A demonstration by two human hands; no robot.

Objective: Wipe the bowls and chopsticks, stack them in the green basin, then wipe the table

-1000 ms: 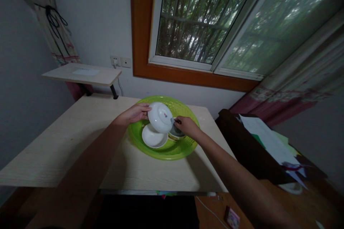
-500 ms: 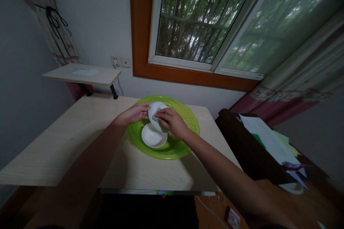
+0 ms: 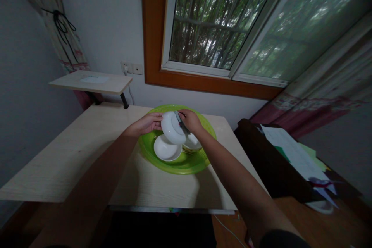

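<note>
Pale tabletop point(image 3: 171, 192), green basin point(image 3: 178, 170), left grip point(image 3: 147, 123) holding tilted white bowl point(image 3: 171, 128), right grip point(image 3: 190, 121) pinching grey cloth point(image 3: 183, 124)

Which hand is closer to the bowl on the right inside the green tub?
Right. The right hand, with a grey cloth, is just above that bowl in the picture; the left hand is farther away to the left, holding a tilted bowl.

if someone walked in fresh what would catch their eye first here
The bright green basin on the pale table stands out first. Over it, the left hand holds a tilted white bowl, underside showing, and the right hand holds a grey cloth-like piece up to it. Behind, a brown-framed window shows greenery.
</note>
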